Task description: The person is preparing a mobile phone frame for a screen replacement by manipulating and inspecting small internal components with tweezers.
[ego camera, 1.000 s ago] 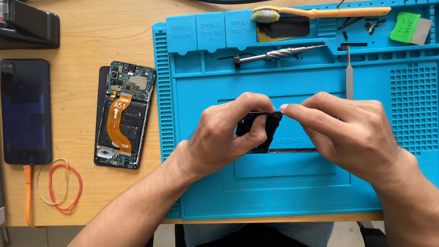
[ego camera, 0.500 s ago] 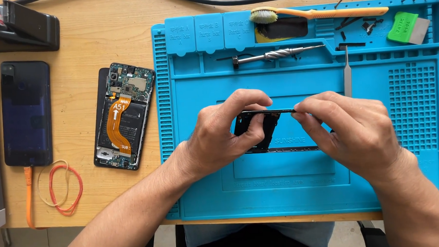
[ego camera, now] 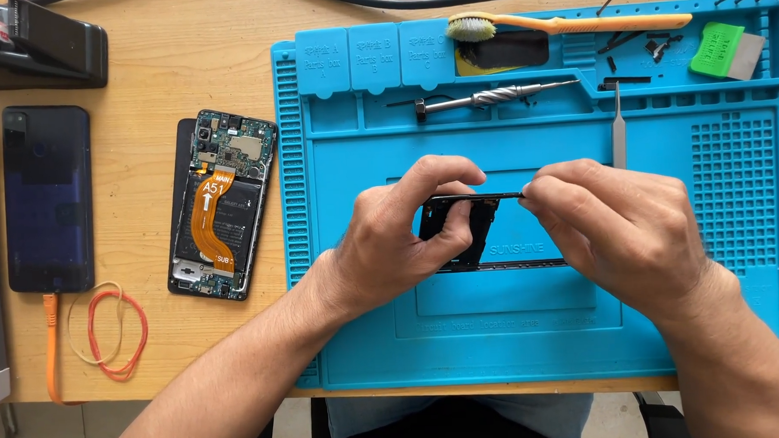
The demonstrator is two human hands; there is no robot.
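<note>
Both hands meet over the middle of a blue repair mat [ego camera: 514,335]. My left hand [ego camera: 403,236] grips a black plastic phone frame piece [ego camera: 455,234], thumb below and fingers curled over its top edge. My right hand [ego camera: 619,228] pinches the same piece's thin top strip at its right end, fingers closed. Most of the frame is hidden under the two hands; a thin black edge shows along the mat between them.
An opened phone [ego camera: 221,203] with an orange flex cable lies left of the mat. A dark phone [ego camera: 48,196] with an orange cable and rubber bands [ego camera: 109,332] lies farther left. On the mat: brush [ego camera: 564,23], screwdriver bit [ego camera: 480,99], metal spudger [ego camera: 618,133], green scraper [ego camera: 725,50].
My right hand has slid a little to the right along the frame's top strip, exposing more of it. The left hand keeps its grip in place.
</note>
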